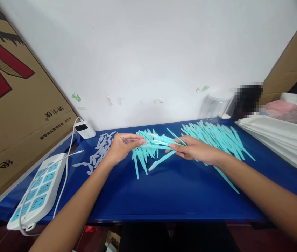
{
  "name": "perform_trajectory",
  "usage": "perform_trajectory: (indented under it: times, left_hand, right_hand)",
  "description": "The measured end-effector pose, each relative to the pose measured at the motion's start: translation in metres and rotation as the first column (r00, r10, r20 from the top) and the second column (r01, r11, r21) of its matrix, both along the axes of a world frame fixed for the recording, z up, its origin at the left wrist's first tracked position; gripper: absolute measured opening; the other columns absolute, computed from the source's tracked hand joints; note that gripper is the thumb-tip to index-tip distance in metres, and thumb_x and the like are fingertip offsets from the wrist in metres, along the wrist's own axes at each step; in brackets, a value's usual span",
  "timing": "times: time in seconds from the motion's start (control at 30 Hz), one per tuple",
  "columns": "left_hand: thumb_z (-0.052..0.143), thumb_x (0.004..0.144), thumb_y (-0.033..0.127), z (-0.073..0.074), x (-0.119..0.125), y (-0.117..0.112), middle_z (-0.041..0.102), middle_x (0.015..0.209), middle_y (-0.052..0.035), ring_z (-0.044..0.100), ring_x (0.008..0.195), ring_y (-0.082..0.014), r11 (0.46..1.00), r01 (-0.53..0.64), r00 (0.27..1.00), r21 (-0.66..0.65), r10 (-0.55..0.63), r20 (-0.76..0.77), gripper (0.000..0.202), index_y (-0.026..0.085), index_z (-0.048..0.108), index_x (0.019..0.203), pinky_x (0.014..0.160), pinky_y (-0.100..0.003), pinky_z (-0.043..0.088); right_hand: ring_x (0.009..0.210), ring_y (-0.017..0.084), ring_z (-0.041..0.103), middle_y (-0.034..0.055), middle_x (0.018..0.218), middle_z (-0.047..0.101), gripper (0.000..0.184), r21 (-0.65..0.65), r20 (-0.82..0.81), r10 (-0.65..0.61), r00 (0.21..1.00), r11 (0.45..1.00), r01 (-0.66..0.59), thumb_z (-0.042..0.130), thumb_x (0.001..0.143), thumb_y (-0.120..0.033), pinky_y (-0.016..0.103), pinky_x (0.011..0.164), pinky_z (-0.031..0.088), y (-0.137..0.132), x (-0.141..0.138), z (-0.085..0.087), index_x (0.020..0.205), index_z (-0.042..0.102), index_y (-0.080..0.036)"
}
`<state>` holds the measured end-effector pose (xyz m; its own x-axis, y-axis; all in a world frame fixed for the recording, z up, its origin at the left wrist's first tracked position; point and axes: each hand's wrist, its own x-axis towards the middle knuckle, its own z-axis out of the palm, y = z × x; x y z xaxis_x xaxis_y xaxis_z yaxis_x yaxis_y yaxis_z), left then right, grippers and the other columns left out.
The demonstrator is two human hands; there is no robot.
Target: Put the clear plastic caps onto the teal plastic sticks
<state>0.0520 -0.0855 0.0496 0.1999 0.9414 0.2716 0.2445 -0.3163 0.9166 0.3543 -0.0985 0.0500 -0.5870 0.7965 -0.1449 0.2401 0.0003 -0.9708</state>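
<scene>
My left hand (124, 146) and my right hand (193, 149) meet over the middle of a blue table (164, 196). Together they hold a small bunch of turquoise plastic sticks (158, 141) level between them, the left fingers pinching one end, the right fingers curled round the other. Beneath the bunch lies a small pile of the same sticks (144, 154). A much larger heap of turquoise sticks (216, 138) spreads to the right, behind my right hand. Several small clear caps (99, 150) lie scattered left of my left hand.
A white and blue power strip (36, 190) with a white cable lies at the table's left edge, and a white charger (84, 129) stands by the wall. Cardboard boxes (14, 105) lean at left. White bags (279, 140) are stacked at right, a clear jar (216, 105) behind.
</scene>
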Motion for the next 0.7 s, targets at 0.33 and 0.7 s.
perform_trajectory:
  times: [0.33,0.7]
  left_hand:
    - [0.091,0.073,0.041,-0.003,0.012,-0.006,0.079,0.077,-0.0075,0.068,0.064,-0.018,0.992,0.031,0.999,-0.123,-0.027,0.029,0.039,0.019,0.065,0.092,0.055,-0.026,0.044]
    - [0.093,0.071,0.039,-0.002,0.023,-0.012,0.073,0.068,-0.0004,0.042,0.046,-0.0061,0.97,0.103,0.989,-0.219,-0.076,0.128,0.055,0.023,0.046,0.092,0.047,-0.021,0.024]
  right_hand:
    - [0.054,0.01,0.036,-0.0033,0.065,0.046,0.045,0.068,0.036,0.036,0.999,0.997,-0.039,0.067,0.092,-0.061,0.025,0.049,0.025,-0.001,-0.004,-0.003,0.1,0.073,-0.017]
    - [0.054,0.011,0.039,-0.0033,0.063,0.049,0.043,0.149,0.029,0.07,0.997,0.986,-0.073,0.063,0.095,-0.059,0.025,0.052,0.029,-0.004,-0.009,-0.005,0.095,0.073,-0.018]
